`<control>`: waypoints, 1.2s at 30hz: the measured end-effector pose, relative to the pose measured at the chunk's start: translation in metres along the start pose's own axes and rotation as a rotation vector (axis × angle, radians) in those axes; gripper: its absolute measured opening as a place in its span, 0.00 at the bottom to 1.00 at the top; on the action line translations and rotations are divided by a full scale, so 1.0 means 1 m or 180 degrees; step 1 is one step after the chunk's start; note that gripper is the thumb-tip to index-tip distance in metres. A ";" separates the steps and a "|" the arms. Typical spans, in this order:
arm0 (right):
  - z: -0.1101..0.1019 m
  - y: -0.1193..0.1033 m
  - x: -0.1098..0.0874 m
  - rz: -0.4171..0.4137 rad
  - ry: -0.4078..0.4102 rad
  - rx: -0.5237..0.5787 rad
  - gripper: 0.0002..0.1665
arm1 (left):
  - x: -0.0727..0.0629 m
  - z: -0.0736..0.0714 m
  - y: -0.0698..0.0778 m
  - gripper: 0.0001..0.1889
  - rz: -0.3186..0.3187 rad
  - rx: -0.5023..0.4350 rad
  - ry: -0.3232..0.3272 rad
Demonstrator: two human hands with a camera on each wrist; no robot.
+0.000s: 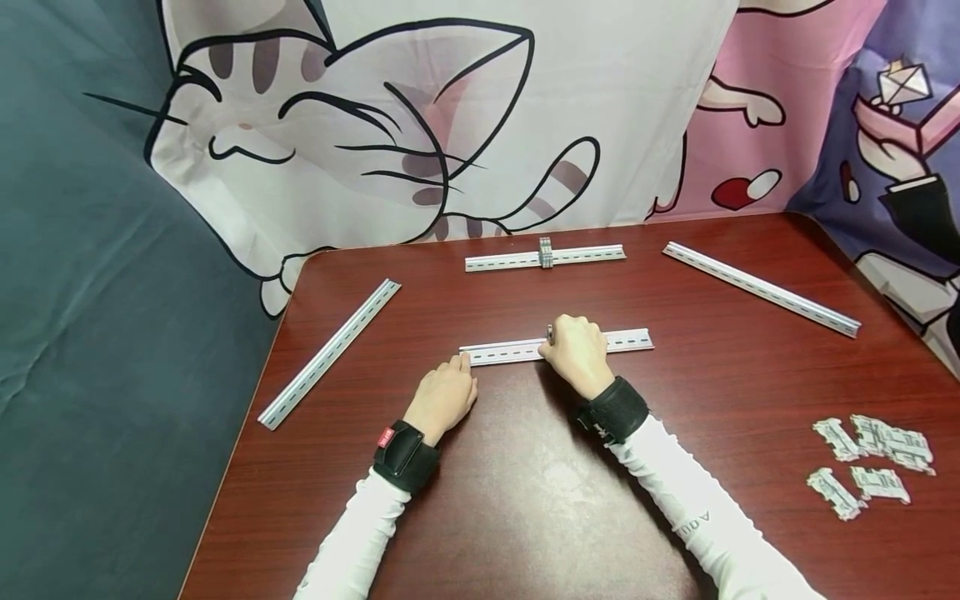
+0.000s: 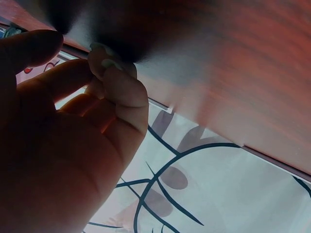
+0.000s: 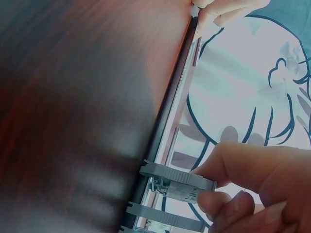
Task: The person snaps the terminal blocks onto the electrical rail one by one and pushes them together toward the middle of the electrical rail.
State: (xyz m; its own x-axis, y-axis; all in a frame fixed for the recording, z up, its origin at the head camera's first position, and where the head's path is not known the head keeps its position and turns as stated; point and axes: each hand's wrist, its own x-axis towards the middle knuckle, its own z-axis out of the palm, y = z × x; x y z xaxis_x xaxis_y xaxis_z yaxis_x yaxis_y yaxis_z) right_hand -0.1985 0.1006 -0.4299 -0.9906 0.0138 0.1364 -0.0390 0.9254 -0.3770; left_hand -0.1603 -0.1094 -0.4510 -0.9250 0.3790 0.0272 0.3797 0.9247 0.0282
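Observation:
A slotted metal DIN rail [image 1: 501, 353] lies across the table in front of me. My left hand [image 1: 442, 397] holds its left end with bent fingers; in the left wrist view the thumb [image 2: 34, 48] stands apart from the fingertips. At the middle of the rail, my right hand [image 1: 577, 352] pinches a thin grey terminal block [image 3: 182, 182] between thumb and fingers. The block sits at the rail, mostly hidden by the hand in the head view. Another grey block [image 3: 165, 217] shows beside it in the right wrist view.
Behind lies another rail [image 1: 502, 262] with several terminal blocks [image 1: 545, 252] clustered at its middle. One rail [image 1: 330, 354] slants at the left, another [image 1: 761, 287] at the right. Several loose pale terminal blocks [image 1: 881, 483] lie at the right. A cat-print cloth [image 1: 585, 100] hangs behind the table.

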 end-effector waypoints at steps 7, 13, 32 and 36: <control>0.001 0.001 0.000 0.0013 0.0037 0.0001 0.21 | 0.000 0.000 0.000 0.23 0.0012 0.0027 0.0062; 0.000 0.001 0.001 0.0105 0.0093 -0.0055 0.20 | 0.000 -0.001 0.000 0.24 0.0003 0.0021 0.0023; -0.019 0.008 -0.001 0.0504 -0.0563 -0.0311 0.32 | -0.001 0.003 0.000 0.24 -0.0020 0.0005 0.0021; -0.017 0.007 -0.001 0.0421 -0.0572 -0.0254 0.26 | -0.001 0.003 -0.001 0.24 -0.0037 -0.0062 0.0000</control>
State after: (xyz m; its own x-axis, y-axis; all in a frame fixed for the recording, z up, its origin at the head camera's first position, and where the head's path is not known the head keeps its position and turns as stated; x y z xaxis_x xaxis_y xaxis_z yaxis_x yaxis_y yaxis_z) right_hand -0.1958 0.1129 -0.4173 -0.9941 0.0758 -0.0771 0.0960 0.9471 -0.3062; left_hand -0.1596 -0.1102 -0.4538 -0.9294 0.3681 0.0269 0.3690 0.9282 0.0481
